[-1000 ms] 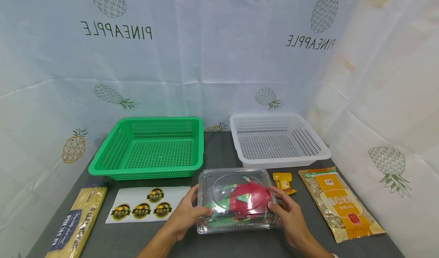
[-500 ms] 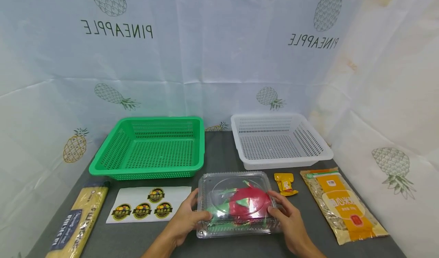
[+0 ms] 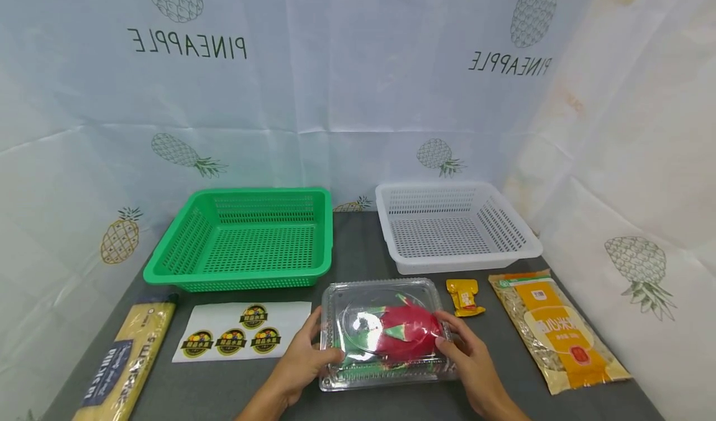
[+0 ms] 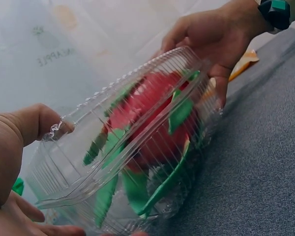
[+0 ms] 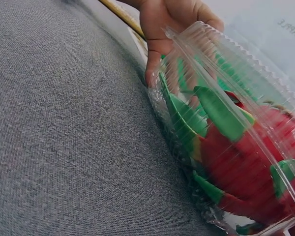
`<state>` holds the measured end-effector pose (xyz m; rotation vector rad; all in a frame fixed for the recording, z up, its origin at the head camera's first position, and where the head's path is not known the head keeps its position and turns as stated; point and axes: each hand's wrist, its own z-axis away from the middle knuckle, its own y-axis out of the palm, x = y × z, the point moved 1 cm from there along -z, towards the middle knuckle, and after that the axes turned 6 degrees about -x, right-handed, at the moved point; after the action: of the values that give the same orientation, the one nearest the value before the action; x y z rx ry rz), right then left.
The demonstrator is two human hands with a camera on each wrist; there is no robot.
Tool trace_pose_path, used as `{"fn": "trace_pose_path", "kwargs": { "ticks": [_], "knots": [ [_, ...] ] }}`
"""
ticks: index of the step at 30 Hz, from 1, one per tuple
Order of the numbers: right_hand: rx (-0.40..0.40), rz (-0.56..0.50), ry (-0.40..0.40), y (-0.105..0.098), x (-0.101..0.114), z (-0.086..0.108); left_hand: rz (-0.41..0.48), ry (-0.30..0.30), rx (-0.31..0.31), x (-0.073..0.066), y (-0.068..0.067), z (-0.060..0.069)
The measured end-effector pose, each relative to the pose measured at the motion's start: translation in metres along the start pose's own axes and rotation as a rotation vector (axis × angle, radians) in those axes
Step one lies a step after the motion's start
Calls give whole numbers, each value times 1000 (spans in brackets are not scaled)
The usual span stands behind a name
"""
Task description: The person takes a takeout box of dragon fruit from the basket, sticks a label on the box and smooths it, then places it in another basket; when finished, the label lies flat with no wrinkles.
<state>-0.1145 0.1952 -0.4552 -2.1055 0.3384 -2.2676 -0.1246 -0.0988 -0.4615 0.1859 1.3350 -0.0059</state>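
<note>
A clear plastic clamshell box [image 3: 344,303] with its lid down sits at the near middle of the table. Inside lies a red dragon fruit [image 3: 411,328] with green scales, which also shows through the ribbed wall in the right wrist view. My left hand [image 3: 302,356] grips the box's left end, thumb on the lid's edge and fingers lower down the side. At the opposite end my right hand [image 3: 470,359] holds the box between thumb and fingers. In the left wrist view the box [image 4: 64,182] seems to rest on the grey cloth; its underside is hidden.
Behind stand a green basket [image 3: 240,281] and a white basket [image 3: 447,264]. A sheet of round fruit stickers [image 3: 224,315] and a spaghetti pack [image 3: 125,359] lie left. To the right are a small yellow packet [image 3: 464,298] and an orange-and-clear food bag [image 3: 559,334].
The box has come slightly towards me and down in the head view, both hands moving with it. Their hold looks the same. The head view has shifted a little.
</note>
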Motion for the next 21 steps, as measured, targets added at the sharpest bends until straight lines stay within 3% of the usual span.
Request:
{"fn": "trace_pose_path", "kwargs": {
  "ticks": [10, 16, 21],
  "knots": [
    [7, 61, 6, -6, 2, 1, 7, 16, 13, -1, -3, 4],
    [9, -10, 61, -17, 10, -4, 23, 2, 21, 0, -4, 4],
    [54, -7, -31, -30, 20, -13, 26, 4, 12, 0, -3, 4]
  ]
}}
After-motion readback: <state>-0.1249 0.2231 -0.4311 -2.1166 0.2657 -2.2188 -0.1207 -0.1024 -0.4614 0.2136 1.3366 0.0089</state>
